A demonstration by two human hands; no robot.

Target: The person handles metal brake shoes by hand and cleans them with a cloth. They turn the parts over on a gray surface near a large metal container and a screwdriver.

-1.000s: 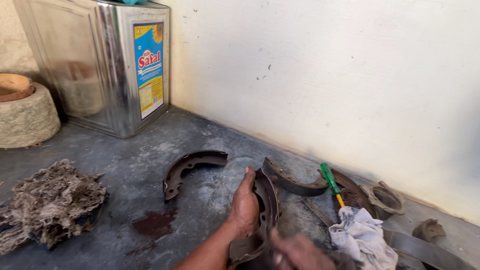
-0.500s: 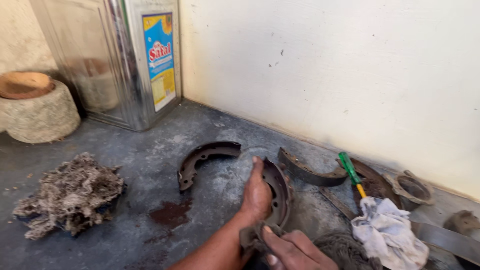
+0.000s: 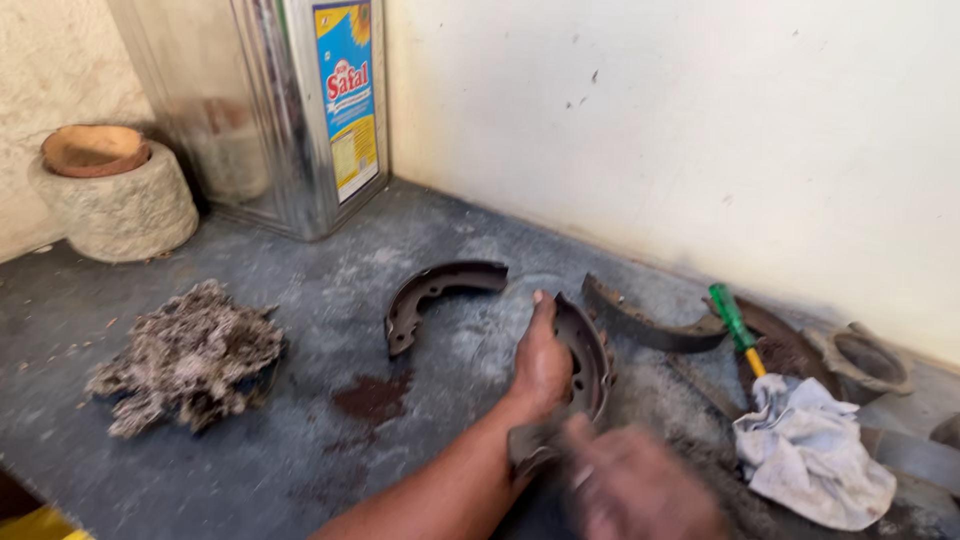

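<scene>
Grey, gritty concrete (image 3: 300, 260) runs back to a pale wall, stained dark just left of where the person is working. Their left hand (image 3: 541, 362) is clamped around a curved brake shoe (image 3: 585, 360), thumb pointing up along its edge, holding it propped on end against the floor. The right hand (image 3: 630, 490) is a blur below the grip, low in the frame. I can't tell whether it is closed on anything or just rubbing at the shoe's lower end.

A second shoe (image 3: 435, 295) lies flat just up and left of the grip, and a third (image 3: 640, 320) sits to its right. Beyond that one are a green-handled screwdriver (image 3: 735, 325), a dirty rag (image 3: 810, 455) and a small rusty ring-shaped part (image 3: 865, 360). Well off to the left are a wad of fibrous waste (image 3: 190, 355), a stone block with a clay dish on it (image 3: 110, 195) and a big square tin (image 3: 270, 110).

My worry is the fast-moving hand so close to the shoe's rough metal rim, where a slip could skin the knuckles. The shoe stands only on its end, so if the grip loosens on greasy metal it may twist out and drop onto the floor. An elbow swinging back could catch the screwdriver tip lying by the rag.
</scene>
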